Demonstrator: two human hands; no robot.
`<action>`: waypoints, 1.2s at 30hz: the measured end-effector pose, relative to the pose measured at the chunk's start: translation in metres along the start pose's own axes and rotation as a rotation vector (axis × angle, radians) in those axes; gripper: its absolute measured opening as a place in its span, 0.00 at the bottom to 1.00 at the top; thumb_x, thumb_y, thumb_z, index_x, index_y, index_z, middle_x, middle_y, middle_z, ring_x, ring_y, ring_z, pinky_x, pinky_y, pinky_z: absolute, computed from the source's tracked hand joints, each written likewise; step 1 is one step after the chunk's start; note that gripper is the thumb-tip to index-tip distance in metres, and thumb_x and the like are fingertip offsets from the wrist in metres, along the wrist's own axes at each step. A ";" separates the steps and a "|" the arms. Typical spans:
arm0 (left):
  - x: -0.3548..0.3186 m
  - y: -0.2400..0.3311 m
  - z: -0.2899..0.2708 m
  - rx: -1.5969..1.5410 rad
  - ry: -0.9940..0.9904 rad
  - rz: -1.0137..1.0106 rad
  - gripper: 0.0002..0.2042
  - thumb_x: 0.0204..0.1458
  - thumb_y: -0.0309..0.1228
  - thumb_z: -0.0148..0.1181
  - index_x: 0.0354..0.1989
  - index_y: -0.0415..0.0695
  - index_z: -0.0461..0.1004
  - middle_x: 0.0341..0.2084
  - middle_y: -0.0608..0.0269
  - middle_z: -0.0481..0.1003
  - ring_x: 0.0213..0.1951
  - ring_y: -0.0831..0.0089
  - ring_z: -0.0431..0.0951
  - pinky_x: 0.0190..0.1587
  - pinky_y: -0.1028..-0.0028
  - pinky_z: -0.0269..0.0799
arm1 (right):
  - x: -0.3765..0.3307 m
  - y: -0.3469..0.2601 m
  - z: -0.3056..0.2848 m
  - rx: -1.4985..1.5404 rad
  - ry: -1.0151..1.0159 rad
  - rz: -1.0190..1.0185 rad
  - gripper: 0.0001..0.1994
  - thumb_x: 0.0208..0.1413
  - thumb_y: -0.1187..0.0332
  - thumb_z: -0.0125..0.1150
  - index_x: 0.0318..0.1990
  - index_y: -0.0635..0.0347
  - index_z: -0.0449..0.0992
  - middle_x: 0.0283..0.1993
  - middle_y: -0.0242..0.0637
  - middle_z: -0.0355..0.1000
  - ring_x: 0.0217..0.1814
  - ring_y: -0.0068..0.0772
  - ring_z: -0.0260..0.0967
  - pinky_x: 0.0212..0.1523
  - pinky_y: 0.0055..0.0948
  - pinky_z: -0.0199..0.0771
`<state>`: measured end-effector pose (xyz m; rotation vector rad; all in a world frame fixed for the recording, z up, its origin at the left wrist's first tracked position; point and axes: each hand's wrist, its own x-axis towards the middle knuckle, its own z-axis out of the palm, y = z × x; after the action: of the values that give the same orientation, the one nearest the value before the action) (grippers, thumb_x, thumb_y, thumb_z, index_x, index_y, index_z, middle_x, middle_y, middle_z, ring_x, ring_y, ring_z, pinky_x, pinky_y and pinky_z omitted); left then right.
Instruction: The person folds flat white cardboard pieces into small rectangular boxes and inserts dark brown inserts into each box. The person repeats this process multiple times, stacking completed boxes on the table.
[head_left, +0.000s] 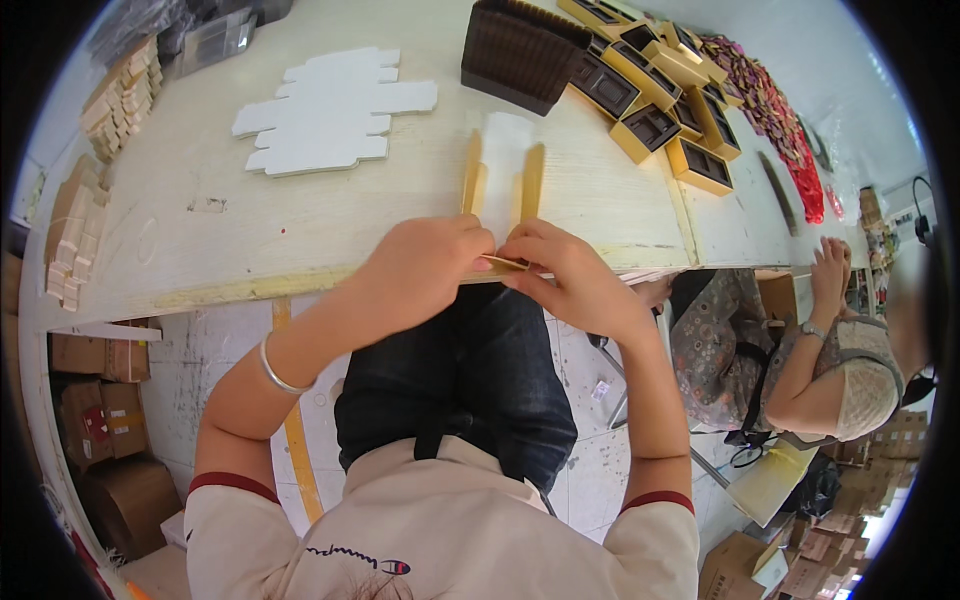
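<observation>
At the table's front edge lies a partly folded cardboard box, white inside with gold outer faces. Its two long sides stand up, and its far end lies flat. My left hand pinches the near end of the box from the left. From the other side, my right hand grips the same near end, its fingers closed on a small gold flap. The fingertips of both hands almost meet there and partly hide the folded end. Left of the box is a stack of flat white box blanks.
Beyond the box stands a stack of dark brown plastic trays. Several gold boxes with dark inserts are heaped at the right. Small wrapped pieces lie farther right. Folded cardboard strips line the left edge. Another person sits at right.
</observation>
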<state>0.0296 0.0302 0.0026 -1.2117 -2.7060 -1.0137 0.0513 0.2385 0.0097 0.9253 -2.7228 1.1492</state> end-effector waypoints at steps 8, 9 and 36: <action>0.013 0.005 -0.019 0.196 -0.256 0.083 0.15 0.42 0.41 0.67 0.26 0.42 0.74 0.26 0.64 0.72 0.37 0.63 0.72 0.37 0.68 0.69 | -0.004 -0.015 0.011 -0.170 -0.071 -0.078 0.12 0.43 0.75 0.66 0.38 0.60 0.74 0.42 0.41 0.68 0.41 0.47 0.69 0.41 0.39 0.70; 0.012 0.006 -0.018 0.236 -0.265 0.085 0.16 0.40 0.43 0.69 0.25 0.42 0.73 0.26 0.65 0.72 0.38 0.63 0.72 0.37 0.68 0.69 | -0.006 -0.017 0.006 -0.085 -0.068 -0.050 0.14 0.43 0.75 0.66 0.40 0.60 0.74 0.44 0.42 0.68 0.42 0.47 0.69 0.42 0.40 0.70; -0.010 -0.027 -0.026 0.110 -0.022 0.217 0.13 0.32 0.27 0.71 0.31 0.44 0.78 0.37 0.65 0.70 0.42 0.66 0.70 0.43 0.68 0.68 | 0.008 0.011 -0.003 -0.132 -0.044 -0.226 0.10 0.43 0.73 0.67 0.34 0.61 0.74 0.34 0.40 0.67 0.37 0.42 0.67 0.38 0.36 0.69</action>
<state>0.0122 -0.0044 0.0056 -1.4623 -2.5359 -0.8184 0.0382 0.2428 0.0071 1.2138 -2.6039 0.9082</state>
